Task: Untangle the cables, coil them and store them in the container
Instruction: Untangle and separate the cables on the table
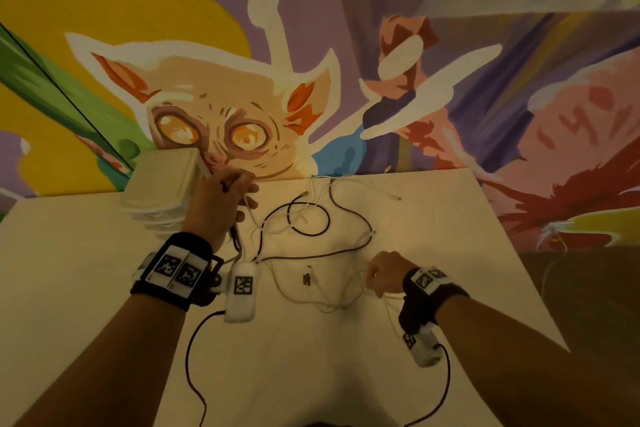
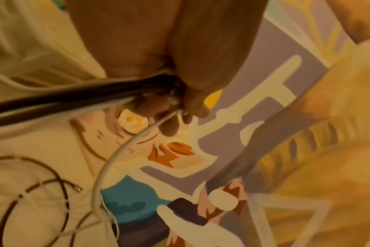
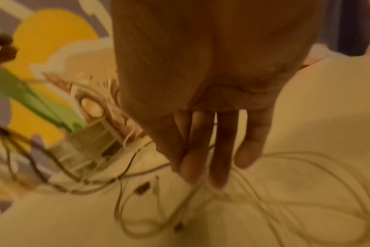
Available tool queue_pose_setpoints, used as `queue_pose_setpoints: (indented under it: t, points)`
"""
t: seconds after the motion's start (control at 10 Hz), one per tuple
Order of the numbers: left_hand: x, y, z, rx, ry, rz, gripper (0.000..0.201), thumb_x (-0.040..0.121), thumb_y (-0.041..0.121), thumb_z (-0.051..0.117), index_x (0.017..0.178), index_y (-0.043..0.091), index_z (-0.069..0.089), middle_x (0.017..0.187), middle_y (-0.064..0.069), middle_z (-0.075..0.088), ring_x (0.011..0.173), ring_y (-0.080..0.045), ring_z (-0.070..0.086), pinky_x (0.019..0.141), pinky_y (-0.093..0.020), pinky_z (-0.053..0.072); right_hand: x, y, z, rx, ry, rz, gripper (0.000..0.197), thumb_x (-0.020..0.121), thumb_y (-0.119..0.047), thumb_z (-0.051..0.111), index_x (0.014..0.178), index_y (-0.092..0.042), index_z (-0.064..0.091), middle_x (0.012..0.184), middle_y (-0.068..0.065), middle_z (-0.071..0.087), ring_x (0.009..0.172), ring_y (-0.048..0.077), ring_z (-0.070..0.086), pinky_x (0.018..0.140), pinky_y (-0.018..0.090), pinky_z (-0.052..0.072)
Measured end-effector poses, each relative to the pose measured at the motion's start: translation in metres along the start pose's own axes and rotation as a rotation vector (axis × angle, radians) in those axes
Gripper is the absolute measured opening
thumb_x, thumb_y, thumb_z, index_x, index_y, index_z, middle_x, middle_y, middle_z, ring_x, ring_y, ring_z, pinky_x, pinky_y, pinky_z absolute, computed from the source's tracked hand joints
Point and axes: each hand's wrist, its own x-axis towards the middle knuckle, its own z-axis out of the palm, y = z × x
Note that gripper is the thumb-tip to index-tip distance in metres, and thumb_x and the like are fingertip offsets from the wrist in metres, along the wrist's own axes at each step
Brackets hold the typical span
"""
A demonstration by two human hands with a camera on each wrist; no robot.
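A tangle of cables lies mid-table: a dark cable (image 1: 327,218) looped over a white cable (image 1: 349,180), and a thin white cable (image 1: 332,303) nearer me. My left hand (image 1: 239,198) is raised beside the cream container (image 1: 162,191). It grips a bunch of dark cable (image 2: 74,98) and a white cable (image 2: 120,150) that hangs down to the table. My right hand (image 1: 374,282) is low over the table. In the right wrist view its fingers (image 3: 222,150) point straight down, tips on the thin white cable (image 3: 186,200); no grip shows.
The pale table (image 1: 450,253) ends at a painted mural wall behind. The container stands at the back left against that wall. A small dark plug (image 1: 306,278) lies between my hands. My wrist cameras' black leads trail over the near part of the table.
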Motion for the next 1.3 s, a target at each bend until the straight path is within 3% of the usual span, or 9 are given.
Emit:
queue_pose_setpoints:
  t: [0.1, 0.3, 0.5, 0.7, 0.8, 1.0, 1.1, 1.2, 1.3]
  points:
    - [-0.008, -0.008, 0.001, -0.255, -0.004, -0.031, 0.017, 0.101, 0.009, 0.047, 0.105, 0.008, 0.064, 0.084, -0.007, 0.061, 0.056, -0.011, 0.055, 0.050, -0.026, 0.036, 0.004, 0.004, 0.036, -0.198, -0.156, 0.054, 0.023, 0.082, -0.025, 0.064, 0.101, -0.013, 0.067, 0.108, 0.008, 0.070, 0.097, 0.025, 0.067, 0.078, 0.032, 0.054]
    - [-0.019, -0.013, 0.004, -0.424, -0.042, -0.167, 0.012, 0.090, 0.007, 0.064, 0.080, 0.014, 0.065, 0.072, -0.002, 0.054, 0.050, -0.014, 0.044, 0.056, -0.031, 0.044, 0.014, 0.022, 0.088, -0.219, 0.091, -0.097, 0.060, 0.087, -0.011, 0.049, 0.143, -0.027, 0.033, 0.148, 0.001, 0.035, 0.133, 0.027, 0.039, 0.103, 0.037, 0.039]
    - [-0.023, -0.011, 0.019, -0.373, -0.058, -0.218, 0.009, 0.091, 0.009, 0.065, 0.086, 0.010, 0.057, 0.060, -0.005, 0.050, 0.046, -0.017, 0.050, 0.054, -0.032, 0.050, 0.015, 0.029, 0.107, -0.396, 0.154, -0.046, 0.057, 0.087, -0.018, 0.054, 0.141, -0.016, 0.035, 0.140, 0.008, 0.042, 0.126, 0.029, 0.039, 0.096, 0.042, 0.045]
    - [-0.014, -0.014, 0.018, -0.499, -0.008, -0.282, 0.019, 0.097, 0.004, 0.051, 0.081, 0.013, 0.049, 0.072, -0.006, 0.047, 0.044, -0.012, 0.035, 0.040, -0.023, 0.033, -0.001, 0.039, 0.101, -0.270, 0.076, -0.149, 0.013, 0.091, -0.018, 0.049, 0.097, -0.021, 0.060, 0.106, 0.004, 0.058, 0.112, 0.026, 0.051, 0.090, 0.033, 0.045]
    - [-0.008, -0.015, 0.015, -0.628, 0.023, -0.352, 0.018, 0.098, 0.006, 0.046, 0.081, 0.013, 0.049, 0.072, -0.005, 0.047, 0.044, -0.012, 0.033, 0.039, -0.021, 0.029, -0.019, 0.017, 0.048, 0.119, 0.177, -0.275, 0.020, 0.087, -0.021, 0.057, 0.074, -0.036, 0.057, 0.091, -0.003, 0.067, 0.088, 0.017, 0.063, 0.085, 0.036, 0.052]
    - [0.002, -0.013, 0.017, -0.736, -0.054, -0.383, 0.007, 0.096, 0.016, 0.053, 0.099, 0.013, 0.058, 0.070, 0.000, 0.043, 0.047, -0.010, 0.031, 0.039, -0.020, 0.027, -0.114, -0.071, -0.132, 0.742, 0.795, -0.569, 0.012, 0.097, -0.007, 0.049, 0.098, 0.004, 0.054, 0.083, 0.009, 0.063, 0.074, 0.013, 0.064, 0.071, 0.024, 0.055]
    - [0.006, -0.003, 0.019, -0.744, -0.104, -0.295, 0.008, 0.095, 0.012, 0.056, 0.090, 0.017, 0.059, 0.070, 0.002, 0.041, 0.046, -0.008, 0.029, 0.038, -0.019, 0.026, -0.170, -0.086, -0.207, 0.734, 0.962, -0.739, 0.015, 0.100, -0.011, 0.046, 0.107, 0.000, 0.052, 0.088, 0.018, 0.061, 0.069, 0.010, 0.064, 0.063, 0.018, 0.055]
    - [0.009, 0.014, 0.020, -0.669, -0.127, -0.183, 0.017, 0.094, 0.004, 0.054, 0.087, 0.018, 0.058, 0.065, 0.004, 0.041, 0.042, -0.007, 0.028, 0.037, -0.018, 0.025, -0.168, -0.060, -0.394, 0.797, 0.883, -0.775, 0.012, 0.099, -0.012, 0.048, 0.103, -0.003, 0.054, 0.086, 0.012, 0.063, 0.068, 0.009, 0.064, 0.063, 0.017, 0.054]
    - [0.013, 0.035, 0.023, -0.603, -0.098, -0.077, 0.020, 0.096, 0.000, 0.052, 0.084, 0.016, 0.054, 0.059, 0.004, 0.039, 0.041, -0.007, 0.025, 0.039, -0.017, 0.022, -0.138, -0.091, -0.393, 0.754, 0.961, -0.755, 0.009, 0.097, -0.012, 0.050, 0.099, -0.006, 0.057, 0.084, 0.007, 0.064, 0.067, 0.009, 0.064, 0.062, 0.016, 0.053]
